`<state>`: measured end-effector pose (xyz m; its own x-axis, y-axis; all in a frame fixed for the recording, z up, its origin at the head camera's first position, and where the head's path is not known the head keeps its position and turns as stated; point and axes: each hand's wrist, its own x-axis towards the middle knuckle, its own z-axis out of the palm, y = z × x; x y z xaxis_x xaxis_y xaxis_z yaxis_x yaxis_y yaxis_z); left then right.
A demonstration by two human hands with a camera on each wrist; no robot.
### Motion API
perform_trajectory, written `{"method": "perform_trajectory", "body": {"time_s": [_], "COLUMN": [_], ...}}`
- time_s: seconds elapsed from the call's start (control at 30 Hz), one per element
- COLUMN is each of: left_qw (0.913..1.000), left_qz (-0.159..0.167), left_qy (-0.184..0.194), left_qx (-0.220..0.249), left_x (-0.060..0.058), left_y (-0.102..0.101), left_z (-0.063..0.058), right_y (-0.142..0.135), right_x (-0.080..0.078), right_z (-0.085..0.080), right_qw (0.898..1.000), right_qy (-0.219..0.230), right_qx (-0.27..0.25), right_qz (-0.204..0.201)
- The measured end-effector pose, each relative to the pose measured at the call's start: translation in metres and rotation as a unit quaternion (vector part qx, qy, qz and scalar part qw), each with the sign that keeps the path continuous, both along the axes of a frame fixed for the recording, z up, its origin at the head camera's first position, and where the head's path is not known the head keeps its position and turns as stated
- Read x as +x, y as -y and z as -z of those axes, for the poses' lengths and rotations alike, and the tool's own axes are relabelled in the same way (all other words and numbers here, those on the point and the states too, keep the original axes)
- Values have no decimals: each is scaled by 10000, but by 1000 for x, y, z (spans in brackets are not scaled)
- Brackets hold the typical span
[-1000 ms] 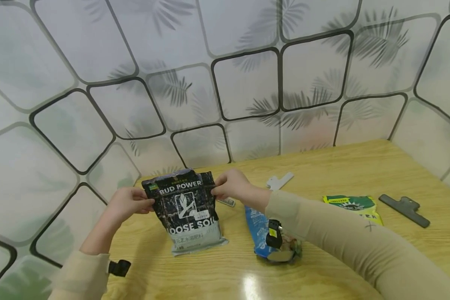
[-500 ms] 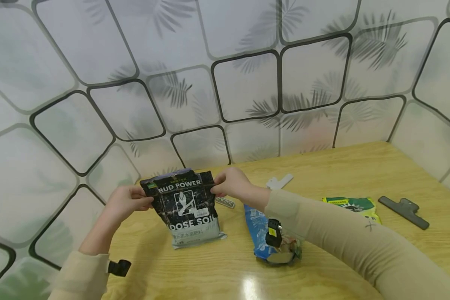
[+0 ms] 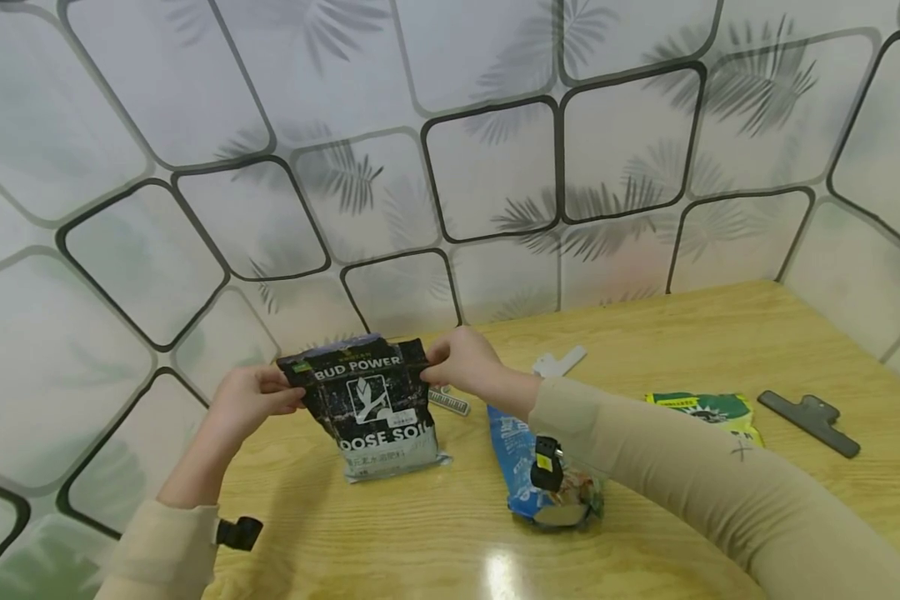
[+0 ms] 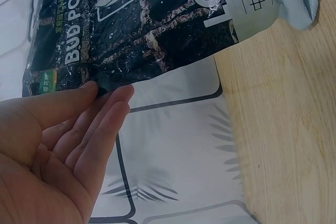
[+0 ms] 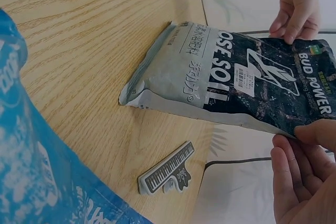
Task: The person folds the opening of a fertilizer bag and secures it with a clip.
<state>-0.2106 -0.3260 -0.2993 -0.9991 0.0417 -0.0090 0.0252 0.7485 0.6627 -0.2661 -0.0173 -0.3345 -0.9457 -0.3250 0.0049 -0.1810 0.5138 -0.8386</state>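
A black and grey bag of loose soil (image 3: pixel 371 408) stands on the wooden table, its printed front toward me in the head view. My left hand (image 3: pixel 251 402) pinches its upper left edge between thumb and fingers. At the opposite upper edge, my right hand (image 3: pixel 465 364) pinches the bag the same way. The left wrist view shows the left hand's thumb (image 4: pixel 79 97) on the bag's dark front with the fingers behind. In the right wrist view the bag's grey lower end (image 5: pixel 157 77) meets the table, and a white label sits on its front.
A blue bag (image 3: pixel 521 467) lies right of the soil bag, partly under my right forearm. A dark-and-white patterned clip (image 5: pixel 167 169) rests behind the soil bag. Farther off are a white clip (image 3: pixel 560 362), a green and yellow packet (image 3: pixel 708 408) and a grey clip (image 3: pixel 808 421). Patterned curtain surrounds the table.
The bag's bottom has shifted slightly up and away in the head view, its top leaning a little left. Both hands keep their pinch and have risen slightly.
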Motion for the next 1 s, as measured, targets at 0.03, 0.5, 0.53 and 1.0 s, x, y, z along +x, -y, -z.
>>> {"method": "perform_trajectory", "body": {"time_s": [0.03,0.5,0.53,1.0], "left_qw": [10000,9998,9997,9999], "left_qz": [-2,89,88,43], "left_qy": [-4,70,83,96], "left_qx": [-3,186,201,78], "left_x": [0,3,3,6], "left_y": [0,8,8,7], "left_z": [0,4,4,9], "right_y": [0,-3,-3,-3], "right_x": [0,4,4,6], "right_z": [0,-1,0,2], "right_qw": [10000,9994,9994,9990], "right_qy": [-17,-234,-247,-237], "right_qx": [-3,-101,-97,-177], "right_qz": [-18,-222,-231,-342]}}
